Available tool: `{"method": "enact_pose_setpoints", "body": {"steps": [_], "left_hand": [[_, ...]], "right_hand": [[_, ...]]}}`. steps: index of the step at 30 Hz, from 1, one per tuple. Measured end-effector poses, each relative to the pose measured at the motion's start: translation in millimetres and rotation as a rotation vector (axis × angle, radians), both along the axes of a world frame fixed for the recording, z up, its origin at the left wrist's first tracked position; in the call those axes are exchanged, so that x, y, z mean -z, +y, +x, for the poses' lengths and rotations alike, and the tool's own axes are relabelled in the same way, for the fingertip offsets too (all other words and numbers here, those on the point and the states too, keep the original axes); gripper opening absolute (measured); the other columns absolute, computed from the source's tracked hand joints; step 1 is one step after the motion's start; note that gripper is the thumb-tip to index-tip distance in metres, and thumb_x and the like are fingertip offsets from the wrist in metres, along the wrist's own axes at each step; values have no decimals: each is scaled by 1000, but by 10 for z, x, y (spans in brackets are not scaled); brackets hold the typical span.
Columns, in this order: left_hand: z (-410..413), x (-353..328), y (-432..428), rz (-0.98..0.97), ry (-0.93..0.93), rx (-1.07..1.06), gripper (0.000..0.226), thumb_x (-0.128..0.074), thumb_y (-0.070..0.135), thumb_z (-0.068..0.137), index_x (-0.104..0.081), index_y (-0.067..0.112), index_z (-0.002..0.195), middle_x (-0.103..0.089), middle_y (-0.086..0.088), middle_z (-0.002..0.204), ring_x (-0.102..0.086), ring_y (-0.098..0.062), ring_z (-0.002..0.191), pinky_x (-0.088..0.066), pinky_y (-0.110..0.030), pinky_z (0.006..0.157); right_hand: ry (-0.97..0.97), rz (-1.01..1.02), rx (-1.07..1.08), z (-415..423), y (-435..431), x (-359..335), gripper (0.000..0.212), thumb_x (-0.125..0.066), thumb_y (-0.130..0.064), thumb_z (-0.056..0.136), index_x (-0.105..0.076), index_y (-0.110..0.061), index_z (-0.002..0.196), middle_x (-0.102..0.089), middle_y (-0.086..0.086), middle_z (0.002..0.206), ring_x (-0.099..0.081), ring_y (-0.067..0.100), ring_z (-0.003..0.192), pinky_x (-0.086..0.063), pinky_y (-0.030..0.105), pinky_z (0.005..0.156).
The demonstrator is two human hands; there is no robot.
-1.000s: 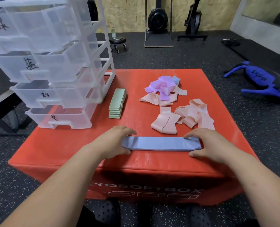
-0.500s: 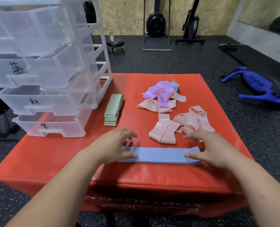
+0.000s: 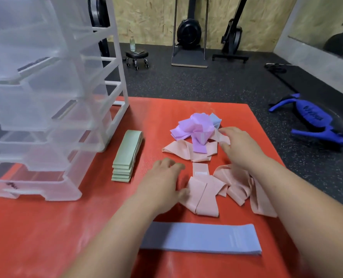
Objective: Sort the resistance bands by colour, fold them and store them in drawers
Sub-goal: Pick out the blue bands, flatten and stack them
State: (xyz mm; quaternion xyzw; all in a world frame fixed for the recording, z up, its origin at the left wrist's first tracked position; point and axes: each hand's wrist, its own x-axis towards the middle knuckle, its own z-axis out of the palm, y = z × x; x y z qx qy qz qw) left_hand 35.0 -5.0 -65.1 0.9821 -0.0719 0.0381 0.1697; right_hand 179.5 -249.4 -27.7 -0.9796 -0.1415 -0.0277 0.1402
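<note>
Head view: a flattened blue band (image 3: 202, 239) lies close to the near edge of the red box (image 3: 46, 227), its long axis running left to right along that edge, with both forearms passing over it. Neither hand touches it. The left hand (image 3: 162, 183) is low beside the near heap of loose pink bands (image 3: 216, 187), fingers relaxed and slightly apart, the thumb at or just touching the heap's left fold (contact is too blurred to be sure), gripping nothing. The right hand (image 3: 238, 147) is farther out, its fingers (image 3: 223, 130) spread and holding nothing, the tips at the right side of the far heap where purple bands (image 3: 194, 129) sit on more pink.

A pale blue band (image 3: 214, 120) shows at the back right of that far heap, partly tucked behind the purple. It lies just ahead of the right fingertips and slightly to their left, so the right hand is plainly the nearer one. My guess is that this is the next pick, to match the blue one already laid out.

Folded green bands (image 3: 126, 155) are stacked just beside the drawer unit (image 3: 46, 117), which fills the left side. Bare red surface lies between the green stack and the heaps, and to the left of the flat blue band; the right edge of the box is close behind the pink heap
</note>
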Motion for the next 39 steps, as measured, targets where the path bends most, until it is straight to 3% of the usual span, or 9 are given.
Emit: {"method": "enact_pose_setpoints", "body": {"steps": [9,11,13,16,20,26,32,36,39], "left_hand": [[264,96,-87,11,14,-22,63,-65,56,91,-46,33,146,-41,4,147,-39,-24,135,-42,-42,111],[295,97,-82,-1,-1,-18,59,-63,56,92,-46,34,144,-41,5,146,-39,-22,135,-42,-41,110],[303,99,-65,-9,-10,-22,57,-62,55,92,-47,35,143,-41,6,146,-39,-21,134,-42,-39,110],[292,100,-22,-15,0,-33,59,-62,55,93,-45,37,147,-40,6,148,-39,-21,135,-41,-38,111],[262,46,-9,-32,0,-40,60,-63,54,94,-45,36,148,-41,5,149,-38,-23,137,-41,-40,112],[182,-72,-36,-59,-20,-33,59,-63,55,92,-48,36,146,-45,5,145,-43,-24,130,-45,-41,106],[-3,-176,-38,-61,-37,-33,57,-63,54,92,-52,33,144,-49,4,143,-46,-26,128,-47,-44,105],[-153,-178,-62,-14,14,-10,59,-62,51,95,-49,32,149,-48,1,144,-45,-27,130,-45,-43,107],[-207,-175,-68,0,51,5,59,-61,51,96,-48,31,150,-49,0,143,-45,-27,131,-45,-44,107]], "right_hand": [[127,-109,55,1223,207,144,60,-56,-18,95,-43,-22,154,-37,3,164,-48,35,141,-42,44,113],[135,-124,12,1278,248,207,35,-56,-16,92,-58,-22,126,-61,9,140,-60,36,118,-50,40,93],[75,-117,3,1279,248,310,11,-56,-14,90,-56,-24,94,-72,11,111,-62,38,94,-42,35,70],[-14,-31,76,1164,199,336,18,-55,-6,85,-59,-22,79,-72,13,90,-58,38,81,-34,34,62],[-59,32,48,939,116,14,20,-63,-11,88,-76,-22,98,-75,8,90,-65,36,89,-49,38,70],[-265,173,26,555,-32,-926,20,-68,-15,83,-79,-24,98,-74,2,86,-66,27,86,-48,35,75],[-484,11,-41,93,-126,-1187,19,-72,-25,87,-75,-22,105,-69,7,94,-64,35,89,-52,42,74],[-207,-200,-92,-301,-119,-634,15,-78,-28,84,-75,-22,98,-73,6,93,-67,35,88,-54,41,71],[-3,-172,-3,-577,-164,-232,20,-76,-31,80,-76,-31,101,-76,0,95,-68,29,88,-53,35,68]]}}
